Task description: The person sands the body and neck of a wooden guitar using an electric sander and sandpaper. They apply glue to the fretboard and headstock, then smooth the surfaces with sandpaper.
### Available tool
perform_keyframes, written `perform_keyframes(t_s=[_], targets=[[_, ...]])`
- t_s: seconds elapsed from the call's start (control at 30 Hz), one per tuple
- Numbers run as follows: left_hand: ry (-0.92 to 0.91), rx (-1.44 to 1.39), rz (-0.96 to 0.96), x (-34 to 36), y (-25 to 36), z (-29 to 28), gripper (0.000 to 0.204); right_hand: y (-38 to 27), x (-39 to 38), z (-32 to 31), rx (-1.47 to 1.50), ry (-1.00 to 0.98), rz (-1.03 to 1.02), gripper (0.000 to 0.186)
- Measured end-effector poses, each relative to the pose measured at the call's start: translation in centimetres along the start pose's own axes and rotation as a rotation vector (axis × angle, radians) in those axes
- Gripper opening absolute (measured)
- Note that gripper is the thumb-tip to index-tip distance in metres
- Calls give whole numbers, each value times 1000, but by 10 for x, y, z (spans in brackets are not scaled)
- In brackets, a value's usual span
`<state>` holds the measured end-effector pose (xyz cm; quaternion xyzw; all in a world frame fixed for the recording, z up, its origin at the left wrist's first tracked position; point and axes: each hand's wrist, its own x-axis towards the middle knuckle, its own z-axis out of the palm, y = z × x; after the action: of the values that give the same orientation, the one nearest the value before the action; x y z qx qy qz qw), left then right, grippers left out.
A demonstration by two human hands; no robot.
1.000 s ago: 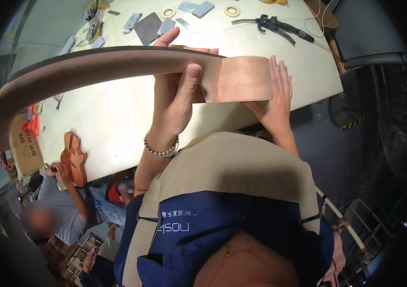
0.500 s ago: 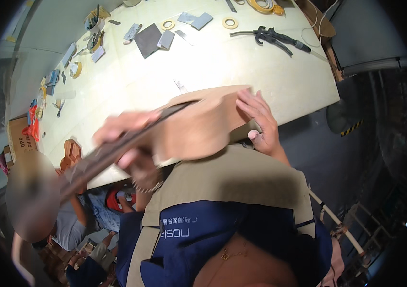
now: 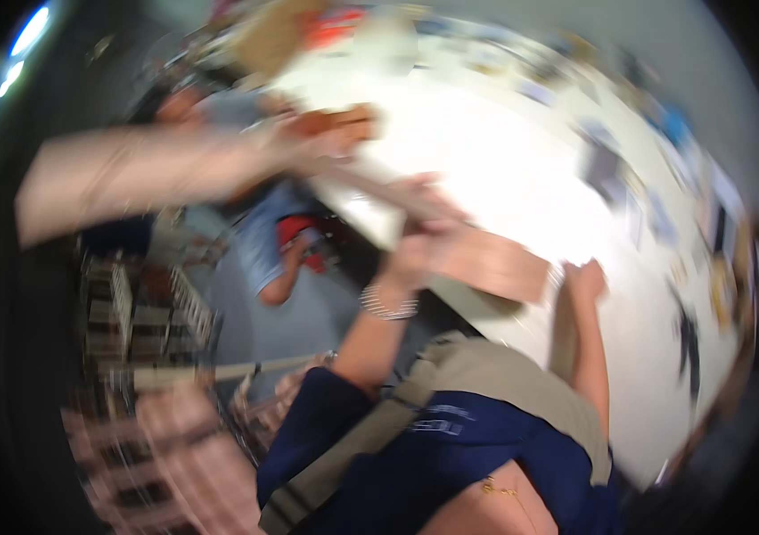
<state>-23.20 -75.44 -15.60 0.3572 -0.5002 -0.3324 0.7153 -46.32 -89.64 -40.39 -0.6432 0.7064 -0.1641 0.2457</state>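
Wooden instrument, guitar-shaped and strongly blurred, is held in the air, its body end overlapping the near edge of the white tabletop in this view. Its headstock points to the person's left and looms large at that end. From there the long axis runs rightward and slopes down across the view, through the narrow neck to the body at the right. A broad band of pale reddish-brown wood shows on the body, and its blunt tail end points right.

Behind the headstock sits a co-worker in a grey top. A little further right, a reddish-brown wooden piece is by the tabletop's left part, beyond the neck.

Next comes the left grip, grasping the instrument where neck meets body, with a beaded bracelet at the wrist. The right grip is just beside the tail end, loosely curled; blur hides whether it touches the wood, and I cannot tell how far it is closed. Past it, on the tabletop, lie a dark grey sheet and, furthest right, a black tool.
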Motion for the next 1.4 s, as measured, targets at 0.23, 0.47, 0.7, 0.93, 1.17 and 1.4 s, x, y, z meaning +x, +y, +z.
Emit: perform_keyframes(t_s=[0.23, 0.47, 0.7, 0.93, 1.17, 1.4], targets=[[116, 575, -181, 17, -23, 19, 66, 33, 12, -23, -68, -73, -266, 23], [30, 953, 159, 9, -38, 30, 95, 24, 9, -64, 770, -110, -210, 26], [-189, 974, 242, 4, -28, 26, 116, -3, -4, -114, 750, -93, -317, 45], [-322, 860, 188, -4, -40, 6, 113, -59, -52, -171, 458, -5, -467, 19], [-328, 649, 299, -19, -32, 1, 123, -112, -105, -197, 669, 4, -702, 10], [-363, 704, 325, -29, -19, 24, 120, -133, -127, -193, 364, 227, -910, 17]])
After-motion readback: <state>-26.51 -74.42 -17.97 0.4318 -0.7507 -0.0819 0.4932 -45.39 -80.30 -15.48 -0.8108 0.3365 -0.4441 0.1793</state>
